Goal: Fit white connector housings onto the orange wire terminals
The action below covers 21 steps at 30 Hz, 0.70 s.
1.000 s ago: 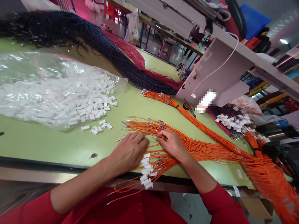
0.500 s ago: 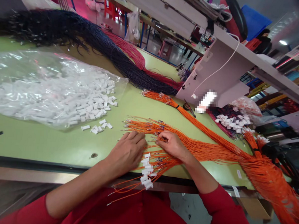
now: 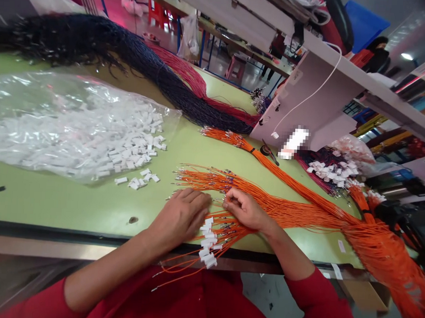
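My left hand (image 3: 183, 214) rests knuckles-up on the green table (image 3: 71, 201) with its fingers curled under; what they hold is hidden. My right hand (image 3: 243, 208) lies on a spread of orange wires (image 3: 288, 208), its fingertips pinched on a thin orange wire end close to the left fingertips. Just below both hands, a row of white connectors (image 3: 208, 244) sits fitted on orange wires that hang over the table's front edge. Loose white connector housings (image 3: 140, 148) spill from a clear plastic bag (image 3: 50, 122) to the left.
A long dark wire bundle (image 3: 139, 60) and a red wire bundle (image 3: 195, 84) run across the back of the table. A white panel (image 3: 307, 116) with a white cable stands at the right, with a second pile of white connectors (image 3: 331, 171) beside it. A metal rail edges the table front.
My hands have stayed in nearly the same place. The right hand's fingers have shifted slightly on the orange wires; the left hand has barely moved.
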{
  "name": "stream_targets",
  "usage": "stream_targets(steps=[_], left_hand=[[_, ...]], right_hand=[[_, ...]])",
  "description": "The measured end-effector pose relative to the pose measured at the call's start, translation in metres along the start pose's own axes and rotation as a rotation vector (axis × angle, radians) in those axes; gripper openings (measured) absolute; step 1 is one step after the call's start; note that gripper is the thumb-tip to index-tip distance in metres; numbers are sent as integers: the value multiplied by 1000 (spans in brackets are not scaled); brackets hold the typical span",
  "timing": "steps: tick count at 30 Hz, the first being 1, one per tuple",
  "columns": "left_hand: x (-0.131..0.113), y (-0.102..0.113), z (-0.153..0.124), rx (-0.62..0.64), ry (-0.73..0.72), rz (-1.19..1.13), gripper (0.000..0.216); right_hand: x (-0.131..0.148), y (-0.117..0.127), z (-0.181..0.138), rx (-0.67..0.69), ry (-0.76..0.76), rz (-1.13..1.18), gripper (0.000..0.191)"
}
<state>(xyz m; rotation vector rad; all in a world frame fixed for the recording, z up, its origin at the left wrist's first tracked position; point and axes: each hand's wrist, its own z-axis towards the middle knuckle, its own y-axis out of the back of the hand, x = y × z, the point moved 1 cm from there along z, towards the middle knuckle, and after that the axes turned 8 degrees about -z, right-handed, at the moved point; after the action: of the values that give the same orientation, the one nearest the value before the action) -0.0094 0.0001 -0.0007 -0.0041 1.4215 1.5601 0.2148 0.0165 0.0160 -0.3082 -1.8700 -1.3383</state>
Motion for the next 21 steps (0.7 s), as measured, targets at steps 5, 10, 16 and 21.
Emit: stream_targets(steps=[5,10,16,21], left_hand=[[-2,-5,17,-18,30,-20,22],[-9,-7,22,-13,147,-167,18],[1,19,1,-91,73,43,28],[43,55,-19,-273,409,479,28]], right_hand=[[-3,-2,0,26,-43,256,32],[-3,-4,1,-52,-7,216,34],[-9,-11,0,-33,-92,299,37],[-10,-11,1,-69,-92,243,29]])
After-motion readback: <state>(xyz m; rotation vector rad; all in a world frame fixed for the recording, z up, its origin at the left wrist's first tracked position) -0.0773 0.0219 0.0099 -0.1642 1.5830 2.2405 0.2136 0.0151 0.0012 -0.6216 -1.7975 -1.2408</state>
